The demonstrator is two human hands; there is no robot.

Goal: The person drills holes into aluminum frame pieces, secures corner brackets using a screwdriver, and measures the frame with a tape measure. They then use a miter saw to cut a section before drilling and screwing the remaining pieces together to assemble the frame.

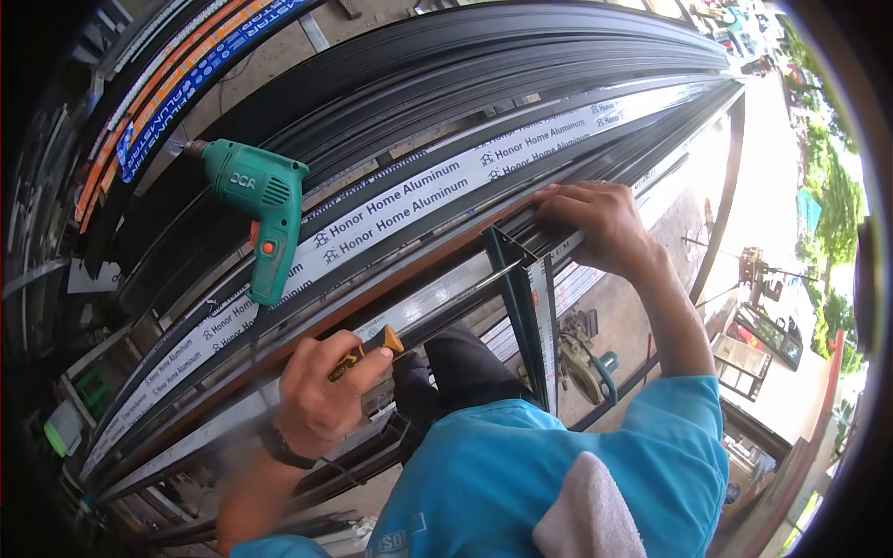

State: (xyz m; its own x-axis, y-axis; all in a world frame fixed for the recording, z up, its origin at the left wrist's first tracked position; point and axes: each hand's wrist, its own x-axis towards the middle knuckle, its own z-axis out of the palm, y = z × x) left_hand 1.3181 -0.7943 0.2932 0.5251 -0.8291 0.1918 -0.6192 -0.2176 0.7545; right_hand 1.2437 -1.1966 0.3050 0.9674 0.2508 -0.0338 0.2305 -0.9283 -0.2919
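A screwdriver with a yellow and black handle [358,357] is gripped in my left hand [326,386]. Its long shaft reaches up and right, with the tip at the end of a dark metal profile [513,299]. My right hand [588,216] is closed around dark profiles beside that end, its fingertips partly hidden. Above and left of my hands, a green power drill [256,191] lies on long profiles wrapped in white "Honor Home Aluminum" film [400,206].
Long black profiles [419,56] arch across the top, with blue and orange wrapped ones [186,93] at upper left. A machine with a round guard [583,367] stands on the floor below right. A wooden post [726,195] rises at the right.
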